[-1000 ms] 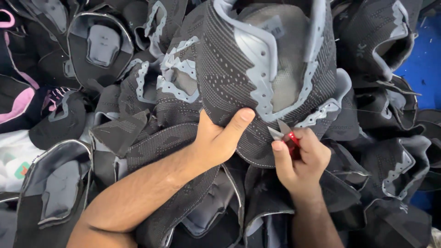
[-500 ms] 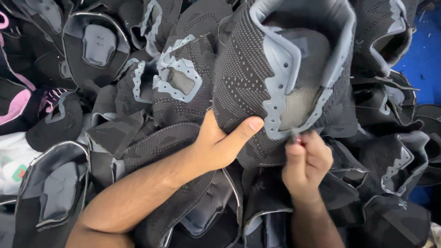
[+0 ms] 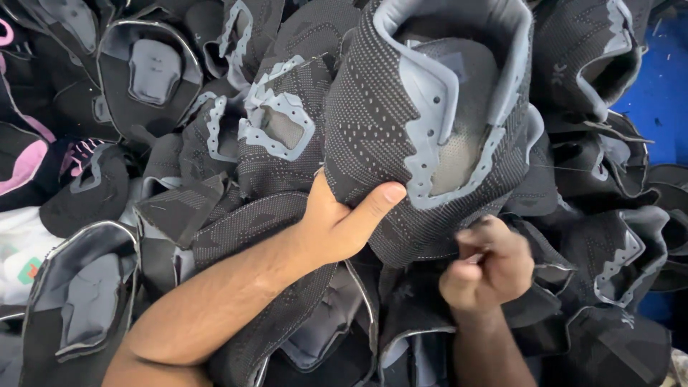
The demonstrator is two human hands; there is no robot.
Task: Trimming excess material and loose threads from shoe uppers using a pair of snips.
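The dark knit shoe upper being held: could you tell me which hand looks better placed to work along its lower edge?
Probably the right hand: it is bunched at the shoe upper's lower edge, while the left hand grips it.

Even, soft overhead light falls on the heap of black knitted shoe uppers with pale grey trim (image 3: 430, 129), leaving deep folds almost black. The right hand (image 3: 487, 269) is motion-blurred; everything else stays fairly sharp, without glare.

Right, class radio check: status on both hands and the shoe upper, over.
Left hand gripping dark knit shoe upper, thumb across its side. Right hand fisted at its lower edge, blurred; contents unclear. Pile of similar uppers crowding all round.
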